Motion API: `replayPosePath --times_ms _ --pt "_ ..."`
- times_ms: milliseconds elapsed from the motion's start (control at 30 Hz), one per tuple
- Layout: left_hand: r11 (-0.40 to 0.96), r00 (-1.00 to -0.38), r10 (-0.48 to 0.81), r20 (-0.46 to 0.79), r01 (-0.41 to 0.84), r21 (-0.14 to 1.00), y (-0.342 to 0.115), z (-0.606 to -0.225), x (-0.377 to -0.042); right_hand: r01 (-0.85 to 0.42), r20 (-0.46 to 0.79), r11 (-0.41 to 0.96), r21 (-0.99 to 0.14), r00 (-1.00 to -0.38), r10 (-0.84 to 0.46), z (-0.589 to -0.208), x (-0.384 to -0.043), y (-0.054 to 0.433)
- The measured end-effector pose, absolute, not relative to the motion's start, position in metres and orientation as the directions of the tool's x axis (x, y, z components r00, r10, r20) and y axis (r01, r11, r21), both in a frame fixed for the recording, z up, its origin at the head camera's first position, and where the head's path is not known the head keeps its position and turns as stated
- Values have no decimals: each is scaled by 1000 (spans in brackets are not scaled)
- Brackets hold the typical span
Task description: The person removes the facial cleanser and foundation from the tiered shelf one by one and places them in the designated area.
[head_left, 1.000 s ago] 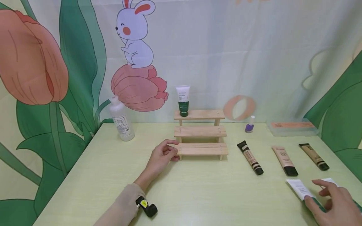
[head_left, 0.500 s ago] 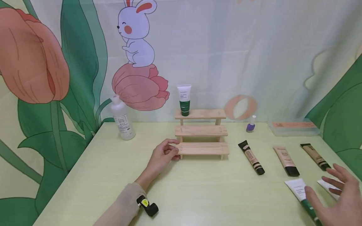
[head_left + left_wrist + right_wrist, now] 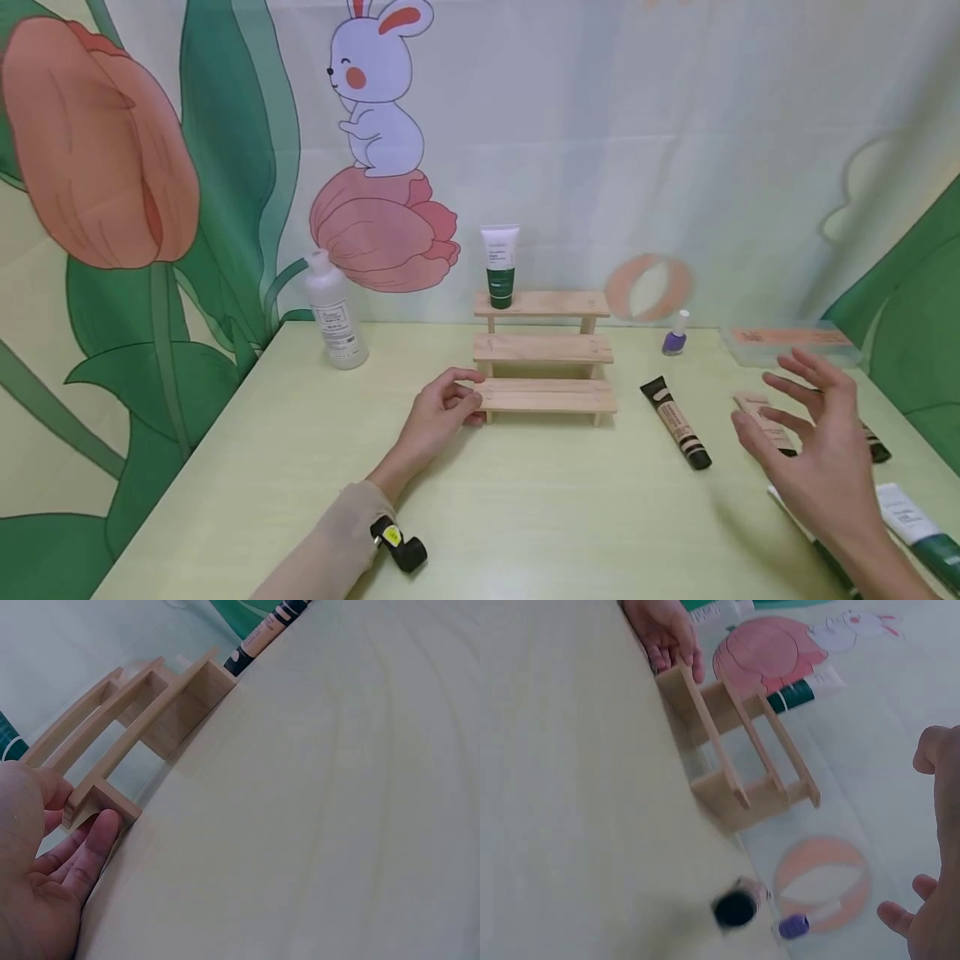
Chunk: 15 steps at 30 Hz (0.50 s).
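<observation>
A three-step wooden display stand stands at the table's back edge. My left hand pinches the left end of its lowest step, fingers curled about the end in the left wrist view. On the top step a white and green squeeze tube stands cap down at the left. My right hand is raised over the right side with fingers spread and nothing in it. Behind it, partly covered, lie a pink BB cream tube and a dark-capped tube. White and green tubes lie by its wrist.
A beige and black tube lies right of the stand. Beyond it are a purple nail polish bottle and a clear plastic box. A white bottle stands at the back left, before a printed curtain.
My right hand has lifted off the white and green tubes at the front right and moved up and to the left. The left hand keeps its hold on the stand.
</observation>
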<state>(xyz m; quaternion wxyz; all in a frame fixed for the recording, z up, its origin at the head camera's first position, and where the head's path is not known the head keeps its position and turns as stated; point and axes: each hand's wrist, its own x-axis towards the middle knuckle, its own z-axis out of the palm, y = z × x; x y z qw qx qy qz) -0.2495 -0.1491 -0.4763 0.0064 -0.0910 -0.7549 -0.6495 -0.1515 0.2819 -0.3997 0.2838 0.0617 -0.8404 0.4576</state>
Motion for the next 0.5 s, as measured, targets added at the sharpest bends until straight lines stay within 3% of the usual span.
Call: replayPosePath --times_ms 500 --pt "139 -982 138 131 150 979 -150 -478 -250 -597 622 302 -744 -783 -15 -363 -235 189"
